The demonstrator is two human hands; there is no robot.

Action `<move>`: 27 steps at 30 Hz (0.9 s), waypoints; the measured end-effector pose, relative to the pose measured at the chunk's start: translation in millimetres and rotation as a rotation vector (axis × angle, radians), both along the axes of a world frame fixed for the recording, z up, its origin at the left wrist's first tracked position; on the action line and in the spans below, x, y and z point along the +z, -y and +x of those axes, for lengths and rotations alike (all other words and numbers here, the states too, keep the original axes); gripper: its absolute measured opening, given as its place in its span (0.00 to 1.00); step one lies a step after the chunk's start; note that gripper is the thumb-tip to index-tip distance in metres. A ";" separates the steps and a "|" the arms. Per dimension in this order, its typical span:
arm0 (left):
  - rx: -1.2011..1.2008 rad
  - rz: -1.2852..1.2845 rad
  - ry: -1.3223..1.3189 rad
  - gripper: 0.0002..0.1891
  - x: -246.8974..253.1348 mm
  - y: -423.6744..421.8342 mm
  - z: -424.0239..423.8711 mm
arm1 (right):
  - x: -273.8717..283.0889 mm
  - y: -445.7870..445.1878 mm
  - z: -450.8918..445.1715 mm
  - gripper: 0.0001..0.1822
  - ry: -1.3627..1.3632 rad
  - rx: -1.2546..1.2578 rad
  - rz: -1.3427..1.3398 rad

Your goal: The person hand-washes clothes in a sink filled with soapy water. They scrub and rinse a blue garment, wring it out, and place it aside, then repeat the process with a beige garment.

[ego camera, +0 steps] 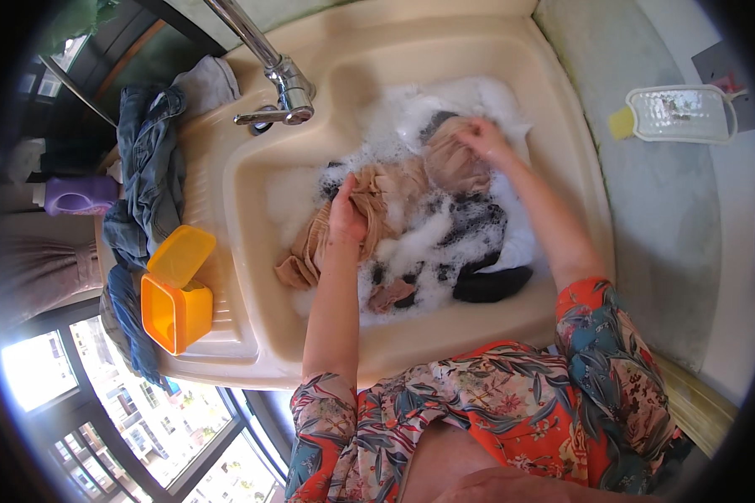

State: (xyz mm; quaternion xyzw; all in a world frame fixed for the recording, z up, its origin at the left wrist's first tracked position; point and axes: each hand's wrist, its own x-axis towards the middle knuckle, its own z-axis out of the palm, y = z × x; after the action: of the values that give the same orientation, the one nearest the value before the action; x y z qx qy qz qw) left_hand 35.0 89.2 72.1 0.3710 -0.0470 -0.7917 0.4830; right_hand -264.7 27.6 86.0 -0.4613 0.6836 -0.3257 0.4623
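Observation:
A tan cloth garment [384, 188] lies bunched in the sudsy water of a beige sink basin [277, 352]. My left hand [347, 217] grips its gathered left part, thumb on top. At the upper right, my right hand [484, 141] pinches another bunched stretch of tan fabric [456, 157]. Whether both stretches are one garment is hidden by the foam. Black cloth [492, 284] soaks below my right hand, partly under suds. White cloth [517, 242] shows along the basin's right side. A small brownish-pink piece of fabric [390, 294] floats near the front.
A chrome faucet [286, 88] stands over the back left of the basin. On the ribbed drainboard [226, 314] sit an orange plastic container [192, 314] with its lid [182, 254] and a heap of jeans [151, 163]. A purple bottle [82, 195] is farther left. A soap holder [679, 113] hangs at right.

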 end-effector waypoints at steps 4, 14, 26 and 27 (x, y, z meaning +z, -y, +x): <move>-0.056 0.067 -0.067 0.29 10.0 -3.6 -8.9 | -6.7 -37.7 72.0 0.22 -0.266 0.536 0.067; -0.189 0.002 0.055 0.18 48.0 -5.3 -24.4 | 55.5 -9.6 89.2 0.15 -0.516 0.385 -0.038; -0.119 -0.177 0.155 0.16 51.6 3.4 18.9 | 51.2 -2.8 49.3 0.16 0.081 0.518 0.081; -0.092 -0.101 0.228 0.16 44.4 4.3 19.8 | 47.3 3.8 44.5 0.16 0.196 0.341 0.102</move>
State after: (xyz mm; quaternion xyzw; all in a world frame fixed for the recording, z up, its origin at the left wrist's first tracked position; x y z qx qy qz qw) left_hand 54.8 84.9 116.5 0.4313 -0.1582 -0.7623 0.4559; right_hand -220.2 23.8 133.2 -0.5125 0.5629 -0.2512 0.5978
